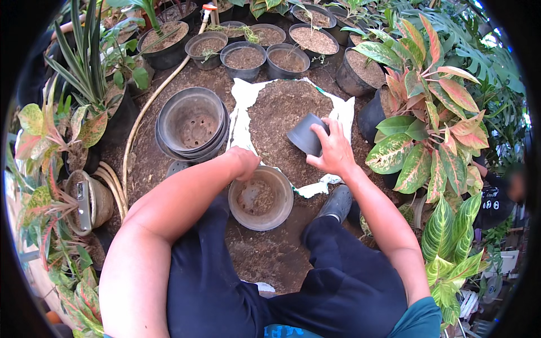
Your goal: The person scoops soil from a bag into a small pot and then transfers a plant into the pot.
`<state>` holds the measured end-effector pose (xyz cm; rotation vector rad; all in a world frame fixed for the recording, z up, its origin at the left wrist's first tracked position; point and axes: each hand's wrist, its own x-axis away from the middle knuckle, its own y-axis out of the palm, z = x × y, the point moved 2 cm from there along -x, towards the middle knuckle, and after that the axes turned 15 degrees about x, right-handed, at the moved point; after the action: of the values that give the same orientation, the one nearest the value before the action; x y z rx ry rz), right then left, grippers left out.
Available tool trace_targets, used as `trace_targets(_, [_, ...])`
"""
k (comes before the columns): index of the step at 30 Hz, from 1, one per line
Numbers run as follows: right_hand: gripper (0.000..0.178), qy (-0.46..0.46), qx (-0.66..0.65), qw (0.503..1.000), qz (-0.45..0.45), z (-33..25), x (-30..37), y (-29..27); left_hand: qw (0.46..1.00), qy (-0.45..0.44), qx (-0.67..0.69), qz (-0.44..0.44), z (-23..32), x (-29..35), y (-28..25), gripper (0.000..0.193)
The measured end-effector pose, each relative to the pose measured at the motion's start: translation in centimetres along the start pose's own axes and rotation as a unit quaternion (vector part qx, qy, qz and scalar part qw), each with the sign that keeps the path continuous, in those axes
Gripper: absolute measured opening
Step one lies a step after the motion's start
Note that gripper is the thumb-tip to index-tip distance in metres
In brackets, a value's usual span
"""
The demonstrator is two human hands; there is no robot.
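In my right hand [336, 147] is a small dark plant pot [305, 134], tilted on its side over loose brown soil [287, 110]. My thumb and fingers are wrapped round its wall. The soil fills an opened white sack [243, 112] on the ground. My left hand [244, 163] is closed at the far left rim of a larger grey plant pot [287, 197], its fingertips partly hidden. Inside that pot lies a shallow layer of soil [260, 197]. It stands on the ground between my legs, in front of the sack.
Nested empty dark pots [163, 121] stand left of the sack. A pale hose [147, 107] curves past them. Several soil-filled pots [243, 59] line the far side. Leafy potted plants [431, 112] crowd both sides. At the far right, another person [496, 194] is partly visible.
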<state>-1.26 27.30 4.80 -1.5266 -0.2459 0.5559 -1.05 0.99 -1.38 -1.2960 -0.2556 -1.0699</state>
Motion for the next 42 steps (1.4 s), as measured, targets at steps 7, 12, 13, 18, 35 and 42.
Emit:
trace_targets(7, [0.078,-0.113,-0.002,0.990,0.080,-2.7,-1.0,-1.4,1.000,-0.004,0.010,-0.007,-0.1,-0.2,0.3,0.050])
trace_targets(12, [0.046,-0.226,0.138,0.964,0.021,-4.3,0.2,3.1,1.000,0.001,0.015,-0.006,-0.3,0.0,0.4,0.049])
trace_targets(13, [0.040,-0.222,0.160,0.962,0.016,-4.4,0.5,3.6,1.000,0.008,0.006,-0.013,-0.5,0.0,0.4,0.047])
trace_targets(18, [0.031,-0.265,0.225,0.937,-0.024,-4.3,-0.1,5.3,1.000,0.000,0.014,-0.022,-0.9,0.6,0.3,0.046])
trace_targets(35, [0.062,0.097,0.035,0.994,-0.043,-0.8,-4.6,3.0,0.998,0.018,0.058,-0.001,-1.3,2.3,0.0,0.056])
trace_targets(42, [0.071,0.329,-0.012,0.942,-0.069,4.9,-3.0,4.3,0.997,0.023,0.072,0.015,-1.6,2.4,0.2,0.059])
